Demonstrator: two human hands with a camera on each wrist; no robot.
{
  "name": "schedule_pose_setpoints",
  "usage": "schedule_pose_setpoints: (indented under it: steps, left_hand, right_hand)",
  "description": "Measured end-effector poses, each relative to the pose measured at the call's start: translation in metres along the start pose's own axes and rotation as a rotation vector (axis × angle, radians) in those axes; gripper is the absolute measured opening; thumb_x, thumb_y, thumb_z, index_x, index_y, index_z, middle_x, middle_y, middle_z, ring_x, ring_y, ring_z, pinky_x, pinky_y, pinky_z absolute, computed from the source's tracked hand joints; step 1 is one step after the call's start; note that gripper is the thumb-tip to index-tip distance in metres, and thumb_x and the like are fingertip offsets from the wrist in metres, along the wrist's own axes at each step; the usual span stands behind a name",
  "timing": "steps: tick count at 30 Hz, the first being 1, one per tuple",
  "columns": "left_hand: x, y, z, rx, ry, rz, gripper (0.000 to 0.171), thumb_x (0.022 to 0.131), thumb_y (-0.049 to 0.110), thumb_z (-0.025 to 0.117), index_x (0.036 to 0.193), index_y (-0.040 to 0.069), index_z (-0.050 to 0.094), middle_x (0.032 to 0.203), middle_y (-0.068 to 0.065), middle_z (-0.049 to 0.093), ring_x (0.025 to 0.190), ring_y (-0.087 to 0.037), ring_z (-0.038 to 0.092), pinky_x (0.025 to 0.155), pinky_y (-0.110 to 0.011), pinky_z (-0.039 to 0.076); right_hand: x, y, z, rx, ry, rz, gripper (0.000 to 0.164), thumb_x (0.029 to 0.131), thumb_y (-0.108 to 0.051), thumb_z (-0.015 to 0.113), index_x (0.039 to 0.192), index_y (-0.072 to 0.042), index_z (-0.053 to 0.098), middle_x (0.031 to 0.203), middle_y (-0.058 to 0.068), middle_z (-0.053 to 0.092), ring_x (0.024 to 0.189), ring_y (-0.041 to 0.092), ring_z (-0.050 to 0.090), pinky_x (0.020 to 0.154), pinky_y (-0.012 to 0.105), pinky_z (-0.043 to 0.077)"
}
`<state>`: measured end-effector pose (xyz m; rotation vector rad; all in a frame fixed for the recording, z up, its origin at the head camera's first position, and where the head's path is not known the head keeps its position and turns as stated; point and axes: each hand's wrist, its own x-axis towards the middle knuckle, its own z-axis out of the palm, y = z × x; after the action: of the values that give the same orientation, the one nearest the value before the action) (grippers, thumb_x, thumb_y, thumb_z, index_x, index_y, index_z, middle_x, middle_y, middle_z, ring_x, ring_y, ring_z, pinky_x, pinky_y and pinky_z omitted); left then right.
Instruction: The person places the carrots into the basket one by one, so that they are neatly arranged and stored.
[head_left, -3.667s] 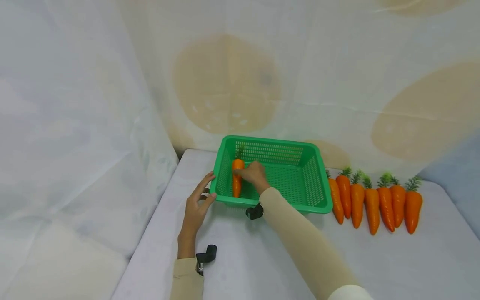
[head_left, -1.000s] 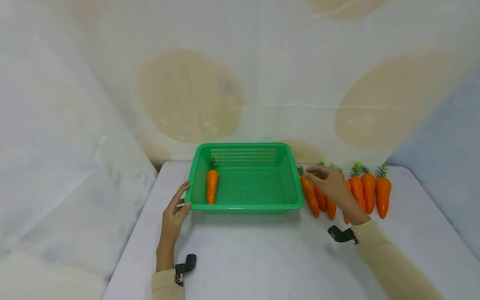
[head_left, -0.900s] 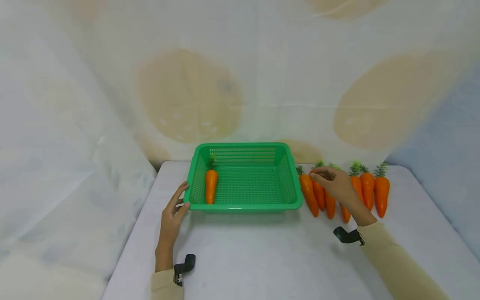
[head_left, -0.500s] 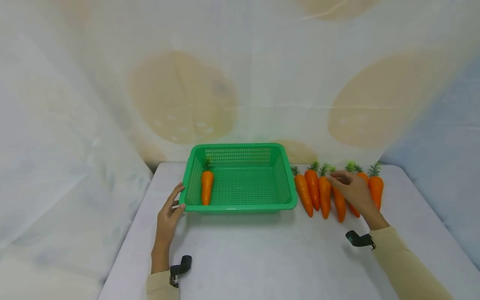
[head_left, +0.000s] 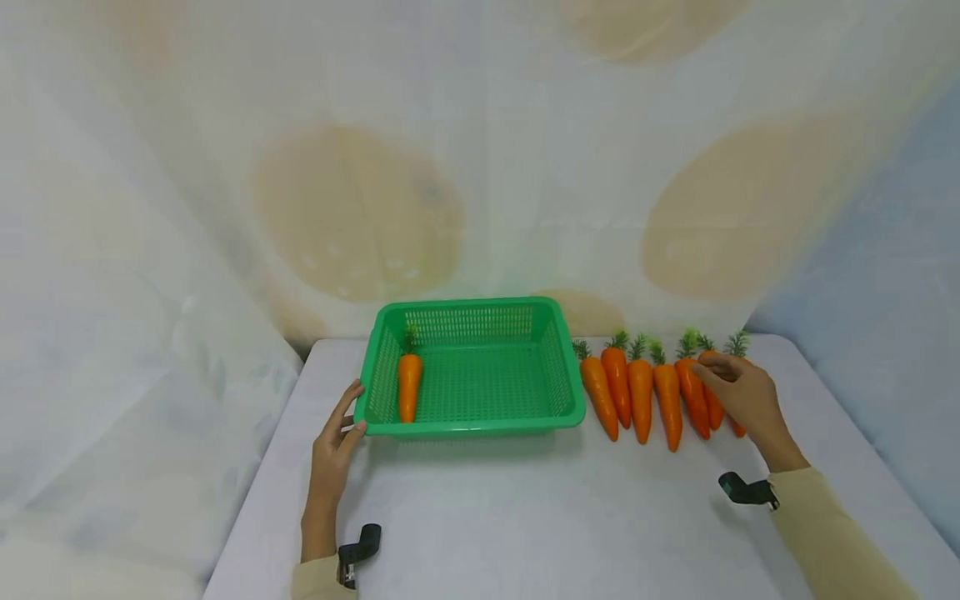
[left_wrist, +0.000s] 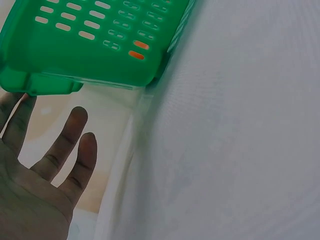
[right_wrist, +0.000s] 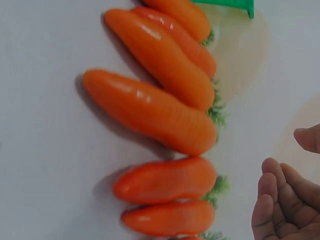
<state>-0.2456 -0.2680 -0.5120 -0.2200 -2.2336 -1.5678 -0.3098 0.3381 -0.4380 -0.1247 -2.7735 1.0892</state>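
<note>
A green plastic basket (head_left: 472, 428) stands toward the back of the table, with one carrot (head_left: 408, 387) lying along its left side, leafy top to the back. At the basket's front left corner my left hand (head_left: 330, 458) touches the rim with nearly straight, spread fingers. Under the rim lip, the left wrist view shows some fingertips (left_wrist: 22, 107) and others apart from it. My right hand (head_left: 742, 400) hovers over the right end of a row of several carrots (head_left: 667, 408), fingers loosely bent and holding nothing. It partly hides the rightmost carrots; the right wrist view shows a gap between hand and carrots (right_wrist: 165, 180).
The carrots lie on a white-covered table (head_left: 540, 517), right beside the basket's right wall, tips toward me. Behind the table hangs a pale cloth (head_left: 487, 167) with tan round patches, and similar cloth closes both sides.
My right hand let go of the carrot in the basket, then moved right along the row to its far end. My left hand stays at the basket's corner. The head view has shifted.
</note>
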Motion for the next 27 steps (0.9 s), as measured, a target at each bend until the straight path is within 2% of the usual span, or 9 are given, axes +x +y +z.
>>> schedule_pose_setpoints:
  steps: [6, 10, 13, 18, 23, 27]
  left_hand:
    - [-0.002, -0.001, 0.002, -0.002, -0.002, 0.007, 0.050, 0.104, 0.015, 0.054, 0.152, 0.022, 0.045, 0.158, 0.005, 0.038, 0.104, -0.037, 0.057, 0.082, -0.021, 0.049]
    - [-0.002, -0.002, 0.002, 0.004, 0.002, 0.005, 0.050, 0.104, 0.017, 0.053, 0.152, 0.023, 0.045, 0.157, 0.007, 0.039, 0.103, -0.031, 0.057, 0.083, -0.022, 0.049]
    - [-0.003, -0.002, 0.001, -0.001, 0.004, -0.004, 0.049, 0.104, 0.018, 0.053, 0.152, 0.024, 0.045, 0.157, 0.008, 0.039, 0.103, -0.026, 0.057, 0.082, -0.022, 0.049]
    - [-0.004, -0.002, 0.000, 0.009, 0.006, -0.012, 0.050, 0.104, 0.017, 0.052, 0.153, 0.023, 0.044, 0.158, 0.005, 0.038, 0.103, -0.024, 0.057, 0.082, -0.021, 0.049]
    - [-0.003, 0.002, 0.001, -0.002, 0.000, -0.016, 0.051, 0.104, 0.013, 0.051, 0.153, 0.018, 0.043, 0.159, 0.001, 0.037, 0.104, -0.030, 0.057, 0.082, -0.021, 0.049]
    - [-0.003, 0.016, 0.000, -0.030, -0.010, -0.010, 0.050, 0.102, 0.008, 0.052, 0.152, 0.012, 0.044, 0.158, -0.006, 0.038, 0.103, -0.038, 0.056, 0.081, -0.021, 0.049]
  right_hand:
    - [-0.001, 0.023, -0.009, -0.009, 0.043, 0.073, 0.064, 0.098, -0.051, 0.057, 0.134, 0.001, 0.058, 0.120, 0.026, 0.064, 0.108, 0.040, 0.058, 0.076, 0.039, 0.046]
    - [-0.001, 0.037, -0.015, -0.033, 0.089, 0.092, 0.064, 0.098, -0.051, 0.056, 0.133, 0.002, 0.058, 0.119, 0.027, 0.064, 0.109, 0.041, 0.058, 0.074, 0.036, 0.045]
    - [0.000, 0.045, -0.018, -0.038, 0.108, 0.119, 0.064, 0.099, -0.050, 0.055, 0.132, 0.004, 0.057, 0.120, 0.027, 0.063, 0.110, 0.043, 0.057, 0.073, 0.038, 0.047]
    - [0.000, 0.057, -0.021, -0.050, 0.098, 0.181, 0.067, 0.099, -0.049, 0.055, 0.132, 0.009, 0.053, 0.121, 0.031, 0.059, 0.107, 0.045, 0.056, 0.076, 0.048, 0.052]
    - [0.002, 0.069, -0.022, -0.054, 0.051, 0.269, 0.075, 0.099, -0.052, 0.053, 0.135, 0.013, 0.047, 0.125, 0.035, 0.054, 0.107, 0.047, 0.054, 0.081, 0.054, 0.053]
    - [0.004, 0.079, -0.022, -0.068, -0.004, 0.334, 0.078, 0.098, -0.053, 0.053, 0.136, 0.015, 0.044, 0.127, 0.037, 0.051, 0.107, 0.049, 0.052, 0.081, 0.054, 0.052]
